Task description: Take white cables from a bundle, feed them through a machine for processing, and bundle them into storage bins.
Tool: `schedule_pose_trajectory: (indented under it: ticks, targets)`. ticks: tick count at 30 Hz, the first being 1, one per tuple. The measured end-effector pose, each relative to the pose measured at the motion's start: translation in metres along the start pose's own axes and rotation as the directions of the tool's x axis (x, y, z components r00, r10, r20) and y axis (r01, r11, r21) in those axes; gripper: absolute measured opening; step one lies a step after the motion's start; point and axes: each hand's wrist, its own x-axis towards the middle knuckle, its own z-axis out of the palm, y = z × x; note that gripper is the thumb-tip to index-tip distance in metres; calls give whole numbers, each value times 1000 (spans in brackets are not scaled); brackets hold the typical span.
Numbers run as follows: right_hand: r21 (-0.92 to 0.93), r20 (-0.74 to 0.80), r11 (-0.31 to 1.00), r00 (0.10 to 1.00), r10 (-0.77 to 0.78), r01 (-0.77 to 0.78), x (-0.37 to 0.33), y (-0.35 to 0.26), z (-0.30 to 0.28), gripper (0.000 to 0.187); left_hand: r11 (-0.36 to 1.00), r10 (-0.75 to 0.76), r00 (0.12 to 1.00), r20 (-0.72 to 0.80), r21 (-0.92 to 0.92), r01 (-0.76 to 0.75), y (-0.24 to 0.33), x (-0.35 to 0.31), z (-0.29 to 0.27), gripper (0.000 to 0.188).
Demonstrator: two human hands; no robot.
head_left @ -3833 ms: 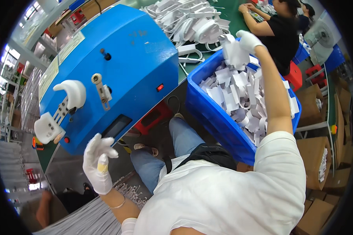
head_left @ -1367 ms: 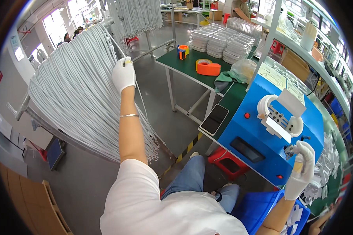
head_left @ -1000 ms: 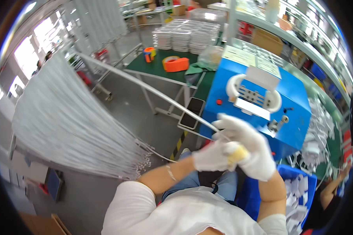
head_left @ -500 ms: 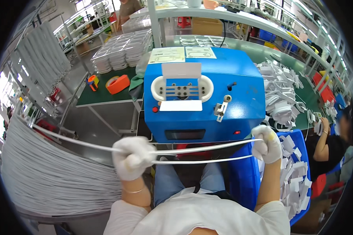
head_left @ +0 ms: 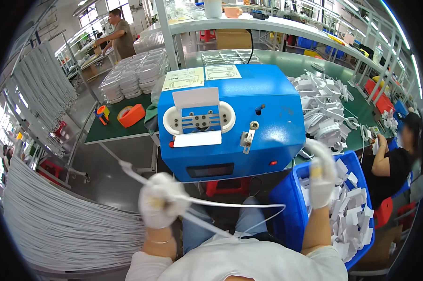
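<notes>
My left hand (head_left: 162,200), in a white glove, is closed around a white cable (head_left: 239,204). From the fist one loop of it bends back at the right, above my lap, and another end sticks out to the upper left. My right hand (head_left: 320,175), also gloved and blurred, is apart from the cable, its fingers stretched toward the lower right corner of a blue machine (head_left: 277,136). On the machine's top sits a white oval winding head (head_left: 174,122) with metal bars and two white flaps.
Many long white cables (head_left: 66,220) hang at my left. A blue bin (head_left: 291,206) of cables with white paper wraps stands at my right; similar bundles (head_left: 324,112) lie on the green table. Orange tape (head_left: 132,116) lies left of the machine. Co-workers (head_left: 394,164) are at right and far left.
My right hand has let go of the cable and moved up toward the machine's corner. The stretched cable has gone slack into a loop. The view has shifted slightly.
</notes>
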Motion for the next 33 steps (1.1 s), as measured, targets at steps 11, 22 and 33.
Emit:
schedule_pose_trajectory:
  ticks: [11,22,33]
  targets:
    - [180,325,973,943,77,-142,4,-44,49,11,903,34,882,-470,392,174,-4,46,-5,25]
    - [135,213,985,974,74,-105,10,-30,33,8,818,21,862,-507,504,276,19,59,-26,11]
    - [77,164,997,986,12,-25,27,-26,40,8,707,174,897,-406,686,173,16,79,-33,9]
